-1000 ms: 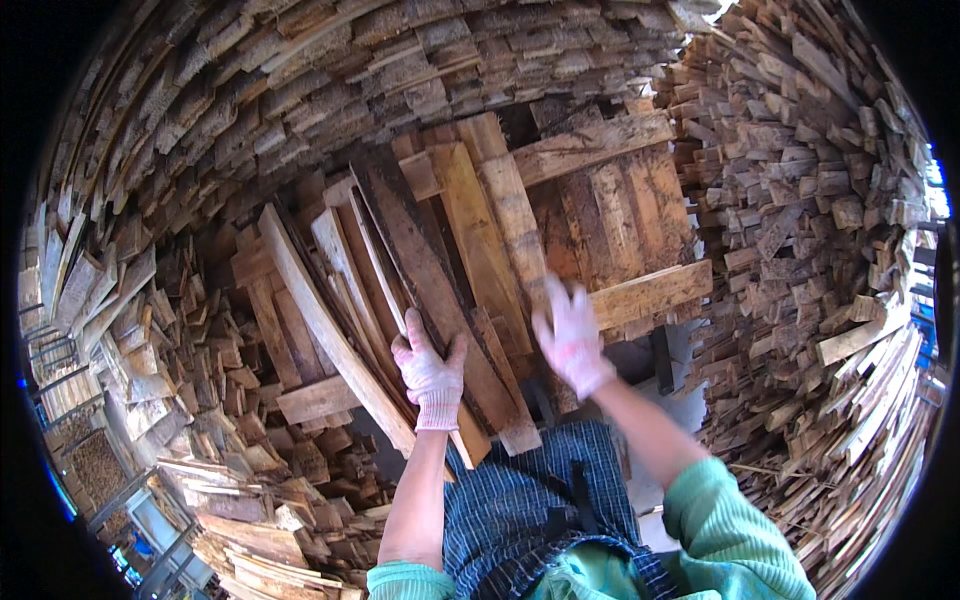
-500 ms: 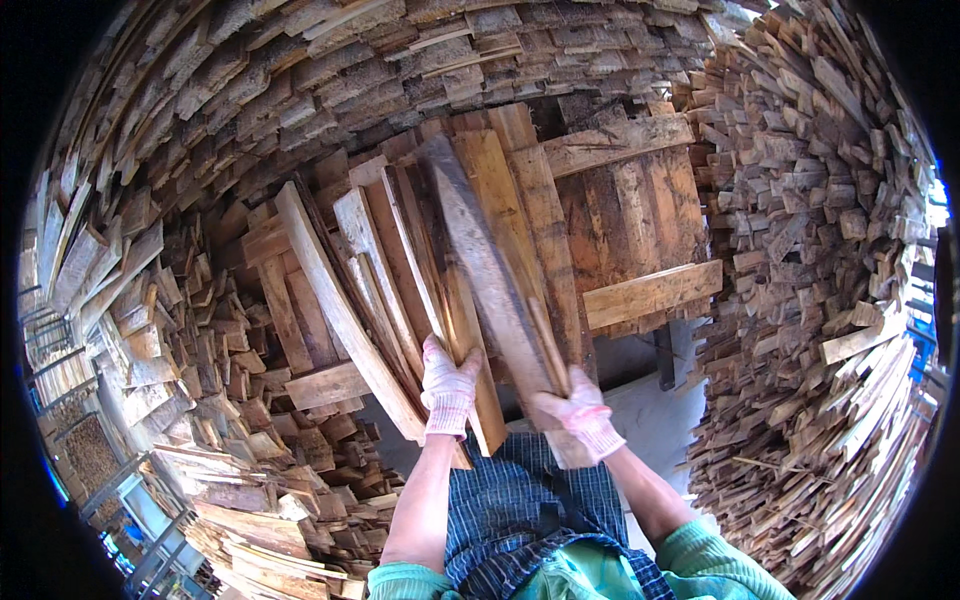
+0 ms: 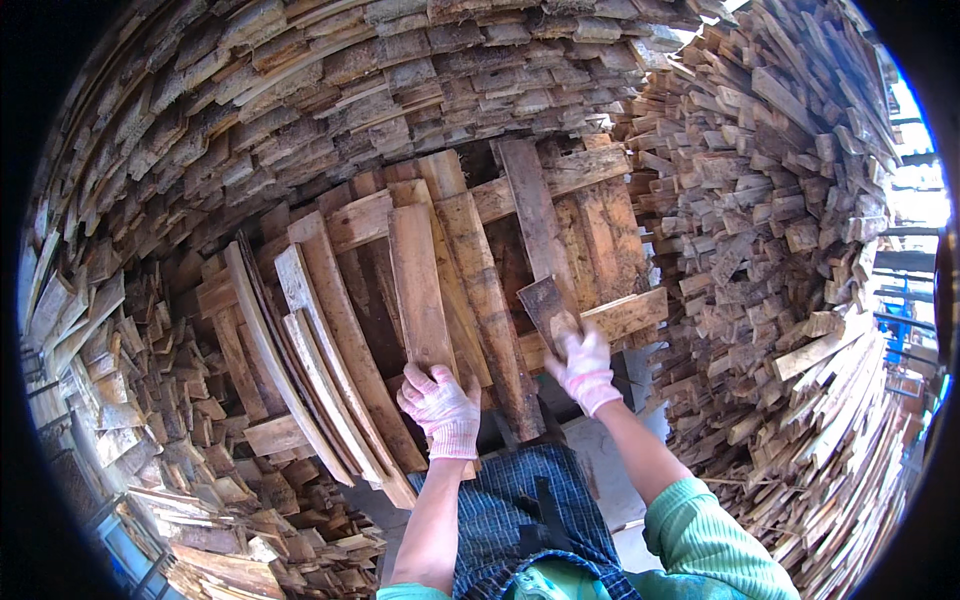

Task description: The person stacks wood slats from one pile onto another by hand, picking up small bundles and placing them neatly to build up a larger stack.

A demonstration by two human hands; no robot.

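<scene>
My left hand (image 3: 440, 408), in a pale pink-stained work glove, has its fingers curled around the near end of a brown wooden board (image 3: 418, 270). The board lies lengthwise over other boards and points away from me. To the right, my right hand (image 3: 582, 368), gloved the same way and slightly blurred, grips a dark board piece (image 3: 547, 308). That piece overlaps the near end of a long dark plank (image 3: 534, 205). Between my hands lies a mottled narrow board (image 3: 490, 310). Several loose boards, one with a pale edge (image 3: 325, 370), lie left of my left hand.
Beneath the boards, crosswise slats (image 3: 625, 312) run over a wooden platform. A tall stack of plank ends (image 3: 400, 75) rises at the back, another stack (image 3: 760, 220) on the right. Uneven wood piles (image 3: 190, 430) stand at the left. A checked blue apron (image 3: 510, 510) hangs before me.
The boards between my hands have been spread apart. My right hand has moved farther away from my body and now grips a short-looking dark piece; the view has shifted rightward.
</scene>
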